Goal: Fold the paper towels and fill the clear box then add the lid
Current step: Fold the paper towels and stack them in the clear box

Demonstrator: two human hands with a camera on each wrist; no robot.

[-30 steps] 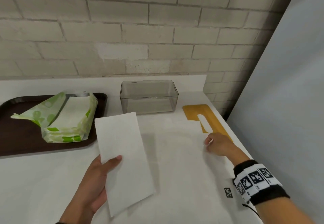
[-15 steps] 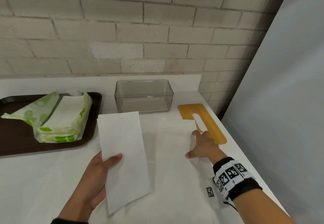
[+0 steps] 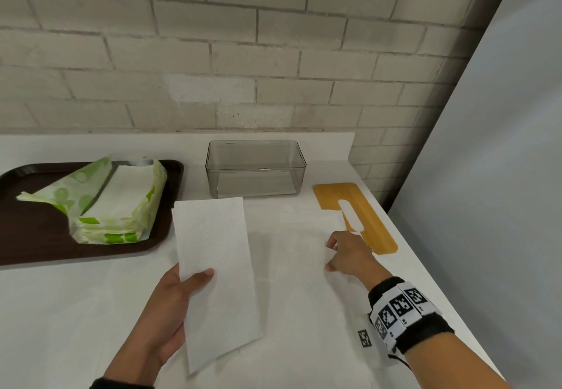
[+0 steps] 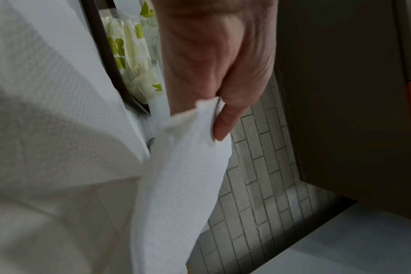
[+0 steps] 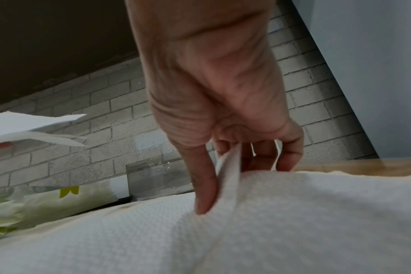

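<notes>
My left hand (image 3: 185,294) holds a folded white paper towel (image 3: 216,267) above the table, thumb on top; the left wrist view shows the thumb (image 4: 223,124) pressing the folded towel (image 4: 176,185). A second paper towel (image 3: 292,248) lies flat on the table. My right hand (image 3: 340,255) pinches its right edge, and the right wrist view shows a raised fold of towel (image 5: 230,166) between thumb (image 5: 204,189) and fingers. The clear box (image 3: 255,169) stands empty at the back. The orange lid (image 3: 365,224) with a slot lies to the right of the flat towel.
A dark brown tray (image 3: 27,236) at the left carries an opened green-and-white pack of paper towels (image 3: 115,206). A brick wall runs behind the table. A grey panel (image 3: 486,175) stands along the right edge. A small black marker tag (image 3: 364,338) lies near my right wrist.
My right hand slid from beside the lid onto the flat towel's right edge and its fingers curled to pinch it. The left hand kept the folded towel almost still.
</notes>
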